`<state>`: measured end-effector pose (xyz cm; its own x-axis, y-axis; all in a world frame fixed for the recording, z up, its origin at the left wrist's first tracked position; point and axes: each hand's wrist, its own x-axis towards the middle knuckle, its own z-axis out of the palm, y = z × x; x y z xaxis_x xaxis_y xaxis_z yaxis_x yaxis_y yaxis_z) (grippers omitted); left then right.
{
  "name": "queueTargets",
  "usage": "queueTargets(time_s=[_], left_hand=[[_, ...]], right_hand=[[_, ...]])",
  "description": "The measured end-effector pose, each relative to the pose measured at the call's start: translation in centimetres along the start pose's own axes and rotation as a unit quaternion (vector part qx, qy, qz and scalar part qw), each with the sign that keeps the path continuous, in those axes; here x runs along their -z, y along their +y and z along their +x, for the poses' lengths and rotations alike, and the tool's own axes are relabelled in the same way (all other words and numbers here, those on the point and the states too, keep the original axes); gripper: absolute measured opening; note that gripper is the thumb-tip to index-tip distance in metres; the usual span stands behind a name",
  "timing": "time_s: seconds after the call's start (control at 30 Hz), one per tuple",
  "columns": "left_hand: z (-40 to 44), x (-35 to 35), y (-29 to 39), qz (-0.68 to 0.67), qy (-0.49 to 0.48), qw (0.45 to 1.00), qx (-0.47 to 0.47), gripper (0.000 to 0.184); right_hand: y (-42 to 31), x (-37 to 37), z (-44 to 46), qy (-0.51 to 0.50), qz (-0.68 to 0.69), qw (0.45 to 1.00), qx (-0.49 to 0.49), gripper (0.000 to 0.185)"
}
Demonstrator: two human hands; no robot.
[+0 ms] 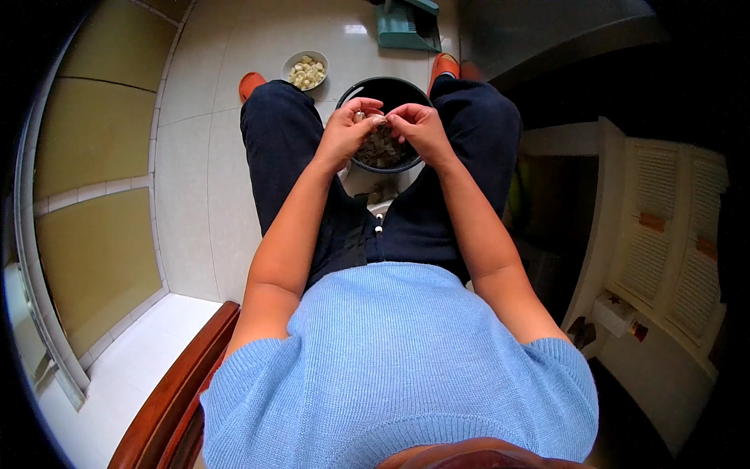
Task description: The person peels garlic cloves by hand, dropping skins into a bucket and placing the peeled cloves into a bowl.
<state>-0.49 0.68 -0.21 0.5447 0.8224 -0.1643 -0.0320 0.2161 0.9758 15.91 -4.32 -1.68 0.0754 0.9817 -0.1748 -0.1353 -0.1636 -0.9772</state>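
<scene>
White garlic [379,120] sits pinched between the fingertips of the left hand [348,130] and right hand [420,130], over the black bucket [400,94]; its long axis is too small to tell. Ahead-left on the floor [234,47], the bowl [322,59] of pale cloves [306,73] lies nearer the left hand.

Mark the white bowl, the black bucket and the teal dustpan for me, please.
White bowl [285,68]: head view, on the bare left side of its rim.
Black bucket [395,91]: head view, on the inside of its far wall.
Teal dustpan [395,30]: head view, near the middle of its pan.
</scene>
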Motion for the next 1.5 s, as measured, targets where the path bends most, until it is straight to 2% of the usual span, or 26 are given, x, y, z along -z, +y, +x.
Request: queueTargets(time_s=[0.07,0.2,0.47,0.77,1.1,1.17,1.3,1.37,1.4,1.47,1.5], left_hand=[[0.0,0.1,0.1,-0.001,-0.016,1.0,0.016,0.029],[-0.2,0.3,0.7,-0.01,-0.05,0.998,0.026,0.032],[-0.5,0.3,0.9,-0.02,-0.073,0.996,0.046,0.038],[-0.5,0.4,1.0,-0.04,-0.08,0.994,0.066,0.04],[-0.6,0.2,1.3,-0.051,-0.081,0.994,0.059,0.042],[-0.2,0.0,1.0,-0.075,-0.047,0.995,0.045,0.04],[0.1,-0.1,0.0,-0.055,0.01,0.997,0.048,0.035],[0.6,0.3,-1.1,0.086,0.029,0.993,-0.074,0.029],[0.6,0.2,-1.1,0.087,0.029,0.993,-0.074,0.029],[0.4,-0.1,-1.3,0.034,-0.03,0.997,-0.07,0.026],[0.1,-0.4,-0.5,0.044,-0.021,0.998,-0.046,0.028]], right_hand=[[0.4,0.1,0.1,0.002,-0.049,0.999,0.005,0.012],[0.2,-0.1,-0.1,-0.01,-0.006,1.0,-0.006,0.012],[-0.1,0.1,-0.2,-0.046,-0.075,0.996,0.002,0.01],[-0.3,0.0,-0.4,-0.05,-0.014,0.999,-0.013,0.009],[-0.5,-0.5,-0.5,-0.027,-0.023,0.999,-0.001,0.009],[-0.3,-0.9,-0.4,0.022,-0.004,0.999,0.025,0.009],[0.0,-1.0,0.0,0.072,0.008,0.997,0.015,0.009],[0.2,-0.8,0.3,0.085,0.051,0.995,-0.012,0.009],[0.1,-0.8,0.2,0.085,0.051,0.995,-0.012,0.009],[-0.2,-0.7,0.1,0.039,0.096,0.994,-0.023,0.009],[-0.2,-0.8,0.0,0.039,0.096,0.994,-0.024,0.009]])
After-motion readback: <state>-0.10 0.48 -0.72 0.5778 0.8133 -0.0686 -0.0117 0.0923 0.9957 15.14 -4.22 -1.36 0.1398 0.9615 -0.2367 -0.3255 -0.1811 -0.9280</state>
